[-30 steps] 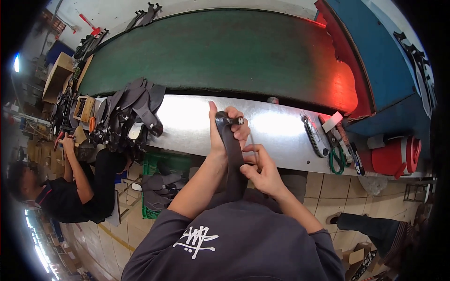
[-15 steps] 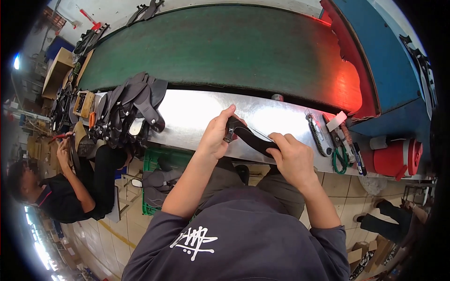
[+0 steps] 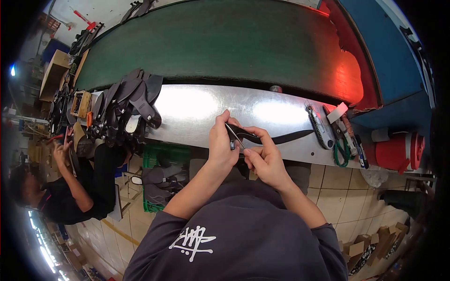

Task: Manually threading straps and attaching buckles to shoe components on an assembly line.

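Observation:
My left hand point(image 3: 222, 144) is closed around one end of a dark curved strap point(image 3: 291, 136), its thumb pointing up. A small metal fitting shows at that end, partly covered by the fingers. The rest of the strap runs off to the right over the metal table edge. My right hand point(image 3: 266, 161) pinches a thin silver pointed tool point(image 3: 233, 133) and holds it slanting across the gripped end of the strap. Whether the tool's tip touches the strap or the left fingers I cannot tell.
Dark straps with metal fittings lie in a heap point(image 3: 140, 104) on the left. A utility knife point(image 3: 319, 130), green-handled scissors point(image 3: 342, 152) and a red container point(image 3: 393, 151) are at right. Behind runs a green belt point(image 3: 211, 44). A green crate point(image 3: 150, 199) stands below; a co-worker point(image 3: 70, 187) sits left.
My right hand has moved left toward my left hand and let go of the strap's far part, which now extends right. The silver tool has swung across to the strap's left end.

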`<state>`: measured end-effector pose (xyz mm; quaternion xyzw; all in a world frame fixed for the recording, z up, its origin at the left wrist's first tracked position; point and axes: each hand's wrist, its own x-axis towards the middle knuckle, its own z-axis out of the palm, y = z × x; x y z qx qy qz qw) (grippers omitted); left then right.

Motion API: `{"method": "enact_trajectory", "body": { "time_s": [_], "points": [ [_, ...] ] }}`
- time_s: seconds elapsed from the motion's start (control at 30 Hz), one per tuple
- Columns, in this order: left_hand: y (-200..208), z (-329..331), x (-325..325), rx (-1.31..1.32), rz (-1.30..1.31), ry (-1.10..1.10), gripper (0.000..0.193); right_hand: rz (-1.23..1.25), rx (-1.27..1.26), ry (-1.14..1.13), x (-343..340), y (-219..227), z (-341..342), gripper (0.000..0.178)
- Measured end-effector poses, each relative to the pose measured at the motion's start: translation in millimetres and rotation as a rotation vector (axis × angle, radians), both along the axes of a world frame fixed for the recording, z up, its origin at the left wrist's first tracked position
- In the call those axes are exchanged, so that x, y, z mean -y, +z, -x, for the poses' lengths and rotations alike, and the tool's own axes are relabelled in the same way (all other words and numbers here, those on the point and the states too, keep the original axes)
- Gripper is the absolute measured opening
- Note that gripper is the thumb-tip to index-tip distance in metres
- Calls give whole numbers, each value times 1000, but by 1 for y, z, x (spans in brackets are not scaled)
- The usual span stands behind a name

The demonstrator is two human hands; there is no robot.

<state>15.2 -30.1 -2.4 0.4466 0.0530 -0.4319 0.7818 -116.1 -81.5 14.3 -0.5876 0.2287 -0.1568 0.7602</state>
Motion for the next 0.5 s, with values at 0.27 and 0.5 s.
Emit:
{"method": "enact_trajectory", "body": {
  "time_s": [0.27, 0.5],
  "points": [
    [-7, 12, 0, -71, 24, 11, 32, -30, 69, -145, 0, -18, 3, 28],
    [-8, 7, -3, -92, 37, -14, 32, -385, 19, -26, 16, 6, 8, 32]
  ]
}}
